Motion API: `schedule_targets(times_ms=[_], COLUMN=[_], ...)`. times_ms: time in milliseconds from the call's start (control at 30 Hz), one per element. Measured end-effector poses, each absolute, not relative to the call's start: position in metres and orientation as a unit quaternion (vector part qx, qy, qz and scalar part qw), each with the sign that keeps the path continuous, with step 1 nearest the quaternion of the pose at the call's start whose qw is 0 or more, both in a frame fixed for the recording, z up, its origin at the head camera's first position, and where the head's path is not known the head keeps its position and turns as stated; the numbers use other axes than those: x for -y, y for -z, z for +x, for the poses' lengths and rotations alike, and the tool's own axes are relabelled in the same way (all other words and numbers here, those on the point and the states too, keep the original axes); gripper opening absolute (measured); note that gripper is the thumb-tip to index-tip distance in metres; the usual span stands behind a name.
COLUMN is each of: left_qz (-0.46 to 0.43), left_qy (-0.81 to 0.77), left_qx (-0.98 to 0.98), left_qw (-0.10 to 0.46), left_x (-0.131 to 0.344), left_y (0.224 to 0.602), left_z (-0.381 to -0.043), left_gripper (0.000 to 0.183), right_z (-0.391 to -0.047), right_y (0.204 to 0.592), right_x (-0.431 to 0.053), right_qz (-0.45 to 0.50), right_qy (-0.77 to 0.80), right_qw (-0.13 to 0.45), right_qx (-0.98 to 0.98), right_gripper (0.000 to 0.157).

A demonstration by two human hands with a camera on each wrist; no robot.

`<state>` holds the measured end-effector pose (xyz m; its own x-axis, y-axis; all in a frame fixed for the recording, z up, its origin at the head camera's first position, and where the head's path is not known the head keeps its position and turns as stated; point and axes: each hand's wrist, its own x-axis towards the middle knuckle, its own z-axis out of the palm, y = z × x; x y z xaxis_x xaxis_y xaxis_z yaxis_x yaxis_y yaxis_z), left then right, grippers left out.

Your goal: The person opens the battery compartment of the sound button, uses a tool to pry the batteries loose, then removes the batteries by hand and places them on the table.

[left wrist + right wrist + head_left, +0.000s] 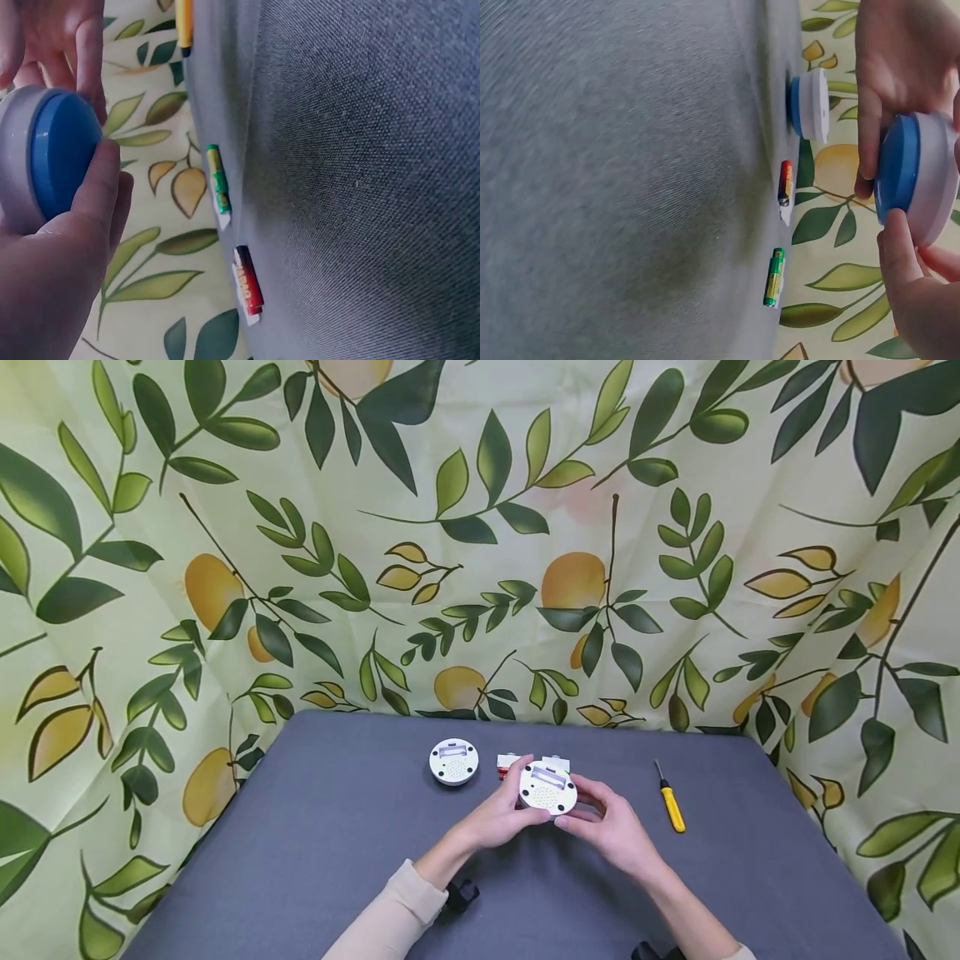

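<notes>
Both hands hold a round buzzer (549,788) above the table, its white underside turned up toward the head camera. That underside has small dark feet, speaker holes and an uncovered battery compartment (548,778) with no batteries seen inside. My left hand (491,817) grips its left side, thumb at the near edge. At the right edge, my right hand (611,828) pinches it between thumb and fingers. The wrist views show the blue dome (69,154) facing down, with fingers against it.
A second buzzer (453,762) lies underside up at the back left. Behind the held one are a red battery (248,277) and a green battery (775,277), each by a white piece. A yellow-handled screwdriver (672,810) lies on the right. Patterned cloth (480,568) hangs behind the table.
</notes>
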<state>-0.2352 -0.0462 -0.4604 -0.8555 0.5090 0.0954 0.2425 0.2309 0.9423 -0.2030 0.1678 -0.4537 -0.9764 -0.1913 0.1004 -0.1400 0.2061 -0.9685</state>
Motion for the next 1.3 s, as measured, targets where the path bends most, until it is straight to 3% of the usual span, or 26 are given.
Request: schedule_targets(times_ms=[267, 667, 1300], left_qz=[0.252, 0.249, 0.210], left_qy=[-0.534, -0.508, -0.456], left_qx=[-0.792, -0.815, -0.862], left_qw=[0.156, 0.124, 0.063], left_x=[0.041, 0.021, -0.027], left_y=[0.459, 0.468, 0.475], left_z=[-0.240, -0.251, -0.271], left_gripper=[0.080, 0.075, 0.074], right_z=[-0.208, -0.211, -0.224], right_y=[0.460, 0.466, 0.475], right_x=[-0.182, -0.209, -0.237], right_qz=[-0.065, -0.054, -0.044], right_qy=[0.587, 0.598, 0.550], right_qw=[0.031, 0.063, -0.005], right_qx=[-0.806, -0.797, -0.834], right_gripper=[0.077, 0.073, 0.066])
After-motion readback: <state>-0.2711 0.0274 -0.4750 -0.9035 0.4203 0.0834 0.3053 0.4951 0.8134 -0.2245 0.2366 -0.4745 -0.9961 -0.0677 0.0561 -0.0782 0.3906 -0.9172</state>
